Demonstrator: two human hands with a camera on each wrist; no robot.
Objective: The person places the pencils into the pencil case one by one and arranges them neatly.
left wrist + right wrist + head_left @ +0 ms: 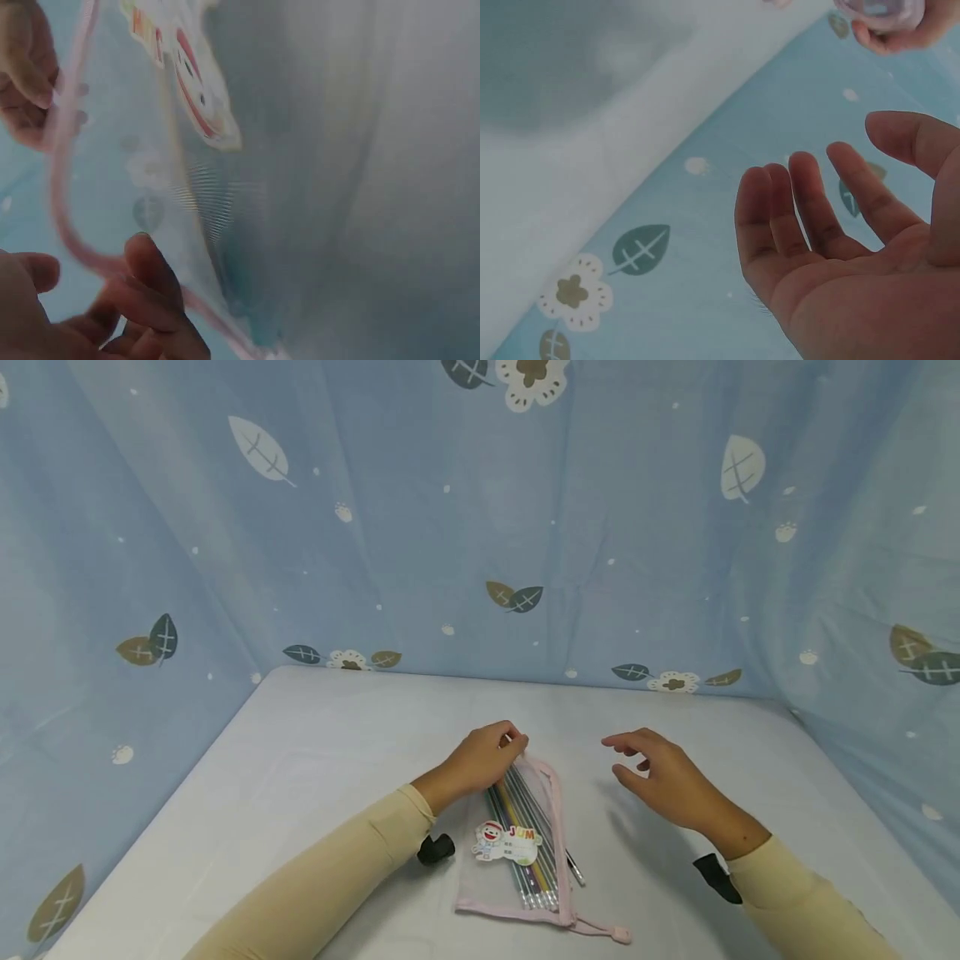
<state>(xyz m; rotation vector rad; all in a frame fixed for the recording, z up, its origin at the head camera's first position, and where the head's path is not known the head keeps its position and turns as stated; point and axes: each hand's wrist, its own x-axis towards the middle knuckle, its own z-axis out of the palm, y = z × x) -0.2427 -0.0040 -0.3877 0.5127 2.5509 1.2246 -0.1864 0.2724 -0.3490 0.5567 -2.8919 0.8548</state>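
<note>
A see-through mesh pencil pouch [480, 885] with pink trim lies on the table in the head view, its top edge raised. Several pencils [536, 885] show through the mesh, and one silvery pencil [575, 868] pokes out past the right side. On the front is a cartoon label [507, 843]. My left hand [483, 756] pinches the pouch's far edge; in the left wrist view, its fingers [150, 300] are at the pink trim [58, 195]. To the right, my right hand [667, 781] hovers over the table, fingers spread and loosely bent, holding nothing [840, 247].
A pink zipper cord [621, 935] extends from the pouch's near right corner. The white tabletop [337, 735] ends at a blue curtain [420, 527] with leaf and flower prints. Black straps [437, 850] sit at both wrists.
</note>
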